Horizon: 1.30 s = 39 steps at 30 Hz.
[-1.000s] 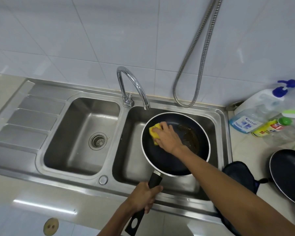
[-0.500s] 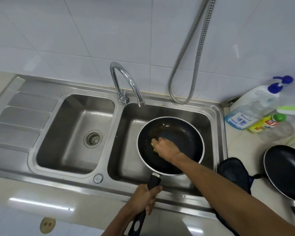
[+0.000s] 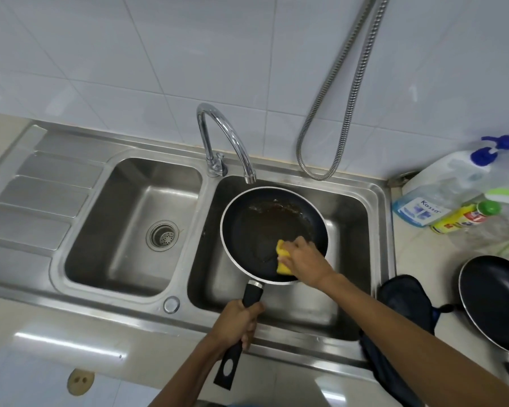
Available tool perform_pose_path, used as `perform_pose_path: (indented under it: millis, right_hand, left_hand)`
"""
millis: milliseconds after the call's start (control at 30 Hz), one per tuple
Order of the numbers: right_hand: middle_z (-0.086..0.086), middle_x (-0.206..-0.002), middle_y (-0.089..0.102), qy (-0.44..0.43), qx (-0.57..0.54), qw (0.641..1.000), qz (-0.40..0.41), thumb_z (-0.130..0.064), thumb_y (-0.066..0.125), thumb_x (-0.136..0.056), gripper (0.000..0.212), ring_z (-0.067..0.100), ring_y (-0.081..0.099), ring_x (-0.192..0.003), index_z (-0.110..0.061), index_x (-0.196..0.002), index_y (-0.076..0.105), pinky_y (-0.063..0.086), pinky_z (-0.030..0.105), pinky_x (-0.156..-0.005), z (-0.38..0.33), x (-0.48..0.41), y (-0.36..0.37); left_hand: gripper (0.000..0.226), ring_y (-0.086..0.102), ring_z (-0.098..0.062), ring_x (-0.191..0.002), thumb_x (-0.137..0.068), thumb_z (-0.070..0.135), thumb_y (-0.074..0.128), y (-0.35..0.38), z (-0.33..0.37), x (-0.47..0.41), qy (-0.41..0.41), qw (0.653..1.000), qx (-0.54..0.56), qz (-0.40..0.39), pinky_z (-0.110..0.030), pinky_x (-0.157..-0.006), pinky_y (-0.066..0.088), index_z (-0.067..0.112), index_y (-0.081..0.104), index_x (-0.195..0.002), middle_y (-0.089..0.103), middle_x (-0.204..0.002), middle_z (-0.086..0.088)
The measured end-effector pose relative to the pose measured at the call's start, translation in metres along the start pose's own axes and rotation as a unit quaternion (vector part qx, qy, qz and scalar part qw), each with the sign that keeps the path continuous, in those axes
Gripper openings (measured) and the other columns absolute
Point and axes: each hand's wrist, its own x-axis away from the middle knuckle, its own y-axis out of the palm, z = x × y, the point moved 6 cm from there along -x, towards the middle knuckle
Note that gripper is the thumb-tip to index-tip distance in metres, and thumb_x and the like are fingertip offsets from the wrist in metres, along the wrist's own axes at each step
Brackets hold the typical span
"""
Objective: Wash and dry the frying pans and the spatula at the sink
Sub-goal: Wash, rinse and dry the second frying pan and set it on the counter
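A black frying pan with brown residue at its far side hangs over the right basin of the steel sink. My left hand grips its black handle near the front edge. My right hand holds a yellow sponge pressed against the pan's near right inside. A second black frying pan lies on the counter at the right edge, partly cut off. No spatula is in view.
The curved tap ends just above the pan's far rim, and a metal hose hangs on the tiled wall. Soap bottles stand at the right. A dark cloth lies beside the sink. The left basin has a drain strainer.
My right hand has swept the sponge from the pan's far left, through its middle, to its near right side. The brown residue now shows uncovered at the far side.
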Motion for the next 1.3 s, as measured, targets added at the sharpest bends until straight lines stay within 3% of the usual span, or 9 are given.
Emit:
perform_pose_path:
  millis: [67,167,367,600,733,967,1100,1200,1300]
  right_hand:
    - [0.015,-0.151,0.043,-0.031,-0.123,0.987,-0.103,-0.025,0.053,-0.103,0.050,0.032,0.042,-0.139,-0.016,-0.151,0.044,0.031,0.039,-0.112,-0.021,0.010,0.012]
    - [0.007,-0.162,0.035,-0.124,-0.154,0.976,-0.090,-0.012,0.047,-0.104,0.051,0.023,0.028,-0.151,-0.017,-0.154,0.039,0.028,0.038,-0.119,-0.061,-0.001,0.013]
    - [0.012,-0.150,0.051,-0.048,-0.178,0.982,-0.047,-0.017,0.042,-0.104,0.040,0.033,0.046,-0.139,-0.013,-0.142,0.054,0.043,0.046,-0.108,-0.090,-0.052,-0.024]
    - [0.006,-0.097,0.069,-0.015,-0.160,0.963,-0.216,-0.039,0.039,-0.096,0.037,0.029,0.061,-0.090,-0.015,-0.094,0.067,0.047,0.037,-0.081,-0.037,0.009,-0.003]
    - [0.006,-0.109,0.070,0.032,-0.042,0.962,-0.268,-0.049,0.035,-0.097,0.042,0.030,0.064,-0.098,-0.022,-0.101,0.068,0.050,0.039,-0.082,0.014,0.035,0.012]
    - [0.008,-0.095,0.069,0.000,-0.167,0.955,-0.244,-0.037,0.050,-0.092,0.025,0.029,0.062,-0.087,-0.018,-0.092,0.066,0.051,0.041,-0.079,-0.044,0.036,0.002]
    - [-0.002,-0.116,0.071,-0.031,-0.242,0.949,-0.200,-0.045,0.056,-0.088,0.040,0.018,0.064,-0.105,-0.022,-0.118,0.070,0.048,0.033,-0.097,-0.070,0.034,-0.021]
    - [-0.012,-0.117,0.072,0.034,-0.325,0.934,-0.143,-0.052,0.065,-0.075,0.051,0.002,0.066,-0.104,-0.029,-0.121,0.071,0.048,0.017,-0.088,-0.036,0.050,-0.040]
    - [-0.008,-0.097,0.075,0.155,-0.379,0.912,0.012,-0.039,0.076,-0.083,0.028,-0.001,0.068,-0.079,-0.030,-0.110,0.075,0.050,0.011,-0.071,0.041,0.078,-0.064]
  left_hand:
    - [0.052,0.032,-0.017,-0.035,-0.100,0.023,0.060,-0.002,0.002,-0.002,0.002,1.000,0.003,0.002,-0.024,-0.040,0.033,0.019,0.039,-0.053,0.035,-0.045,-0.003]
    - [0.046,0.035,-0.017,-0.036,-0.100,0.023,0.059,-0.001,0.006,-0.001,0.008,1.000,-0.014,-0.010,-0.026,-0.041,0.035,0.018,0.042,-0.057,0.038,-0.047,-0.004]
    - [0.040,0.040,-0.018,-0.039,-0.100,0.025,0.058,0.006,0.008,0.000,0.023,0.999,-0.043,-0.017,-0.030,-0.048,0.043,0.016,0.049,-0.062,0.044,-0.050,-0.004]
    - [0.046,0.036,-0.018,-0.036,-0.100,0.021,0.059,-0.008,-0.002,-0.004,0.014,0.999,-0.031,0.016,-0.025,-0.041,0.035,0.016,0.043,-0.058,0.037,-0.049,-0.006]
    - [0.051,0.033,-0.017,-0.033,-0.100,0.023,0.063,-0.006,-0.013,-0.002,0.006,1.000,-0.021,0.003,-0.022,-0.037,0.031,0.016,0.042,-0.054,0.036,-0.046,-0.006]
    - [0.052,0.033,-0.016,-0.034,-0.100,0.024,0.064,-0.010,-0.011,-0.001,-0.001,1.000,-0.018,0.008,-0.022,-0.037,0.032,0.017,0.043,-0.054,0.036,-0.046,-0.004]
    - [0.050,0.031,-0.015,-0.036,-0.100,0.022,0.064,-0.012,-0.014,0.001,-0.021,1.000,0.008,0.005,-0.022,-0.038,0.030,0.018,0.042,-0.055,0.034,-0.048,-0.004]
    - [0.058,0.029,-0.015,-0.033,-0.101,0.018,0.062,-0.010,-0.021,0.002,-0.017,0.999,0.029,0.015,-0.020,-0.036,0.028,0.020,0.042,-0.046,0.031,-0.045,-0.004]
    - [0.061,0.028,-0.014,-0.032,-0.100,0.017,0.063,-0.003,-0.026,0.000,-0.012,0.999,0.039,0.015,-0.019,-0.036,0.026,0.022,0.043,-0.043,0.031,-0.044,-0.003]
